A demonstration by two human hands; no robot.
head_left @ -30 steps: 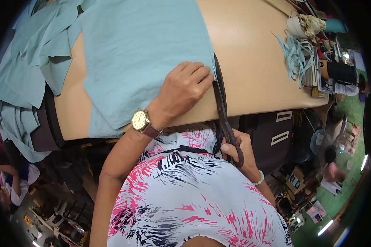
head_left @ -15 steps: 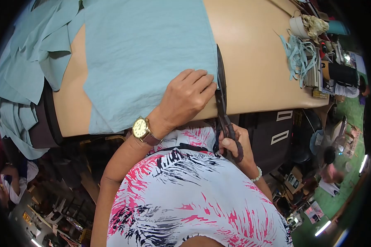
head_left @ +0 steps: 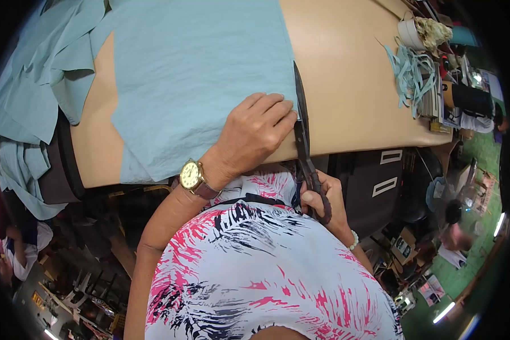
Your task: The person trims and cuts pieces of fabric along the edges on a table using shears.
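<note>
A light blue cloth (head_left: 192, 62) lies flat on the tan tabletop. My left hand (head_left: 259, 133), wearing a wristwatch (head_left: 191, 174), presses on the cloth by its right edge, with bent fingers close together. My right hand (head_left: 327, 201) grips the handles of dark scissors (head_left: 302, 133) at the table's front edge. The scissors' blades point away from me along the cloth's right edge, just beside my left fingertips. Part of the lower blade is hidden by the cloth.
More blue cloth (head_left: 25, 85) is heaped at the left and hangs over the table's edge. Thin blue strips (head_left: 411, 76) lie at the right beside a white container (head_left: 411, 35). A dark drawer unit (head_left: 374, 175) stands under the tan tabletop (head_left: 345, 85). Another person (head_left: 20, 249) shows at far left.
The cloth and the scissors have shifted slightly left in view. My left hand still rests on the cloth, and my right hand keeps its grip on the scissors.
</note>
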